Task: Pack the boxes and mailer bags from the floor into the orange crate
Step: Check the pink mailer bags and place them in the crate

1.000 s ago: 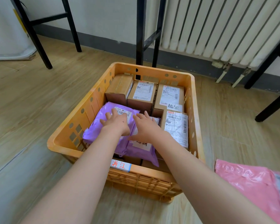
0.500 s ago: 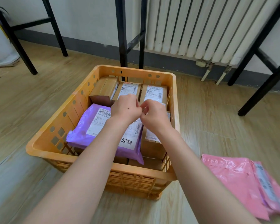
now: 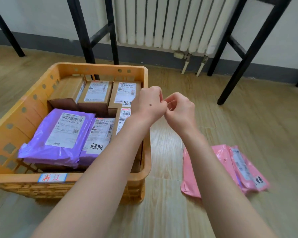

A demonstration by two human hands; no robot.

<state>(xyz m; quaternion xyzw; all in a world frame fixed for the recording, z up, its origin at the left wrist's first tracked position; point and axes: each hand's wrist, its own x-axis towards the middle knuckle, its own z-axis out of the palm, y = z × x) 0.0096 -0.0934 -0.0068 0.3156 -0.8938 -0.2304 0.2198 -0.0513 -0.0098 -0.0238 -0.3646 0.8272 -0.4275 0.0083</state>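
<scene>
wooden floor (image 3: 248,134), carrying all items. white radiator (image 3: 162,21) on the far wall. black frame legs (image 3: 86,36) stand before it, just behind the crate's far edge. orange crate (image 3: 101,68) on the floor's left part, blue-edged label (image 3: 52,177) on its near rim. inside: two purple mailer bags (image 3: 41,146) overlapping in the near left corner, three cardboard boxes (image 3: 96,93) along the far wall, a fourth box (image 3: 124,117) at the right wall half hidden by the left forearm. pink mailer bags (image 3: 225,155) stacked on the floor right of the crate, partly covered by the right forearm. left hand (image 3: 148,103) and right hand (image 3: 179,109), fingers curled, touching each other above the crate's right rim, nothing seen in either.
</scene>
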